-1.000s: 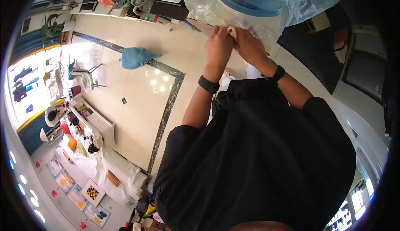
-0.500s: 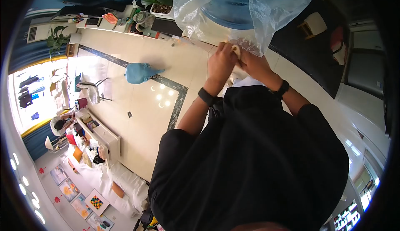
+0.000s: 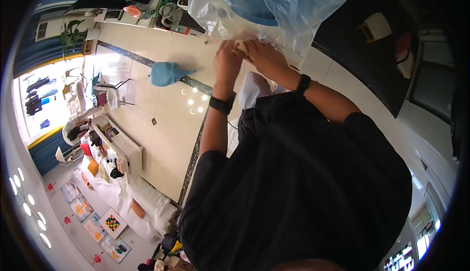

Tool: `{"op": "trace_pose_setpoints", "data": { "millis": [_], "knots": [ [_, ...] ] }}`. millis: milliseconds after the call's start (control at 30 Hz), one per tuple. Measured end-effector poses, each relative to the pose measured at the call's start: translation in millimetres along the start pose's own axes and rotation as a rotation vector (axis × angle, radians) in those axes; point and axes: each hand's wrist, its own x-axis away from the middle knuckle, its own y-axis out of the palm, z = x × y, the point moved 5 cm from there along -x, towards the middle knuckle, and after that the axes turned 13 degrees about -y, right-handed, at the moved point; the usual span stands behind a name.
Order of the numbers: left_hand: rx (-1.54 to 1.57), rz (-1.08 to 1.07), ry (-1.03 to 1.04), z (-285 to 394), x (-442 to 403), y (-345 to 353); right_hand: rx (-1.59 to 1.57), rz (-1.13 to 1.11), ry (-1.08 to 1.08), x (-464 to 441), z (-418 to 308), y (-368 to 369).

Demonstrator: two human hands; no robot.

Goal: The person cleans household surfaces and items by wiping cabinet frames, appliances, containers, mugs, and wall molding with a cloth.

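Note:
My left hand [image 3: 228,65] and my right hand [image 3: 267,61] are close together, fingers closed round a small cream-coloured piece [image 3: 241,47]. It looks soft, perhaps cloth, but its kind is hard to make out. Just beyond my fingers hangs a crumpled clear plastic bag [image 3: 308,24]. The bag drapes over a large blue water bottle [image 3: 247,2], its lower edge touching or nearly touching my fingers. Both of my wrists carry dark bands.
A blue-covered object [image 3: 166,74] stands on the tiled floor [image 3: 171,129]. Potted plants and jars line a long cabinet [image 3: 142,21] at the far left. A white sofa [image 3: 152,205] and a cluttered white table [image 3: 125,153] are at left; a chair [image 3: 376,26] stands at right.
Both hands have shifted left in view, still holding the cream-coloured piece. The bag and bottle also appear further left and higher. My white-clad leg shows more.

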Motion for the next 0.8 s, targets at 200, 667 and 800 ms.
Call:
{"op": "trace_pose_setpoints", "data": {
  "millis": [200, 667, 800],
  "knots": [
    [-0.013, 0.037, -0.089, -15.7, -6.1, -2.1, 0.060, -0.131, 0.007, -12.6, -2.8, 10.0],
    [0.244, 0.055, -0.166, -59.7, -13.7, -32.6, -0.005, -0.219, 0.018, -62.7, -7.0, 67.7],
    [0.284, 0.004, -0.132, -81.5, -41.3, -39.0, -0.153, -0.233, 0.077, -86.9, -8.6, 80.6]
  ]
}}
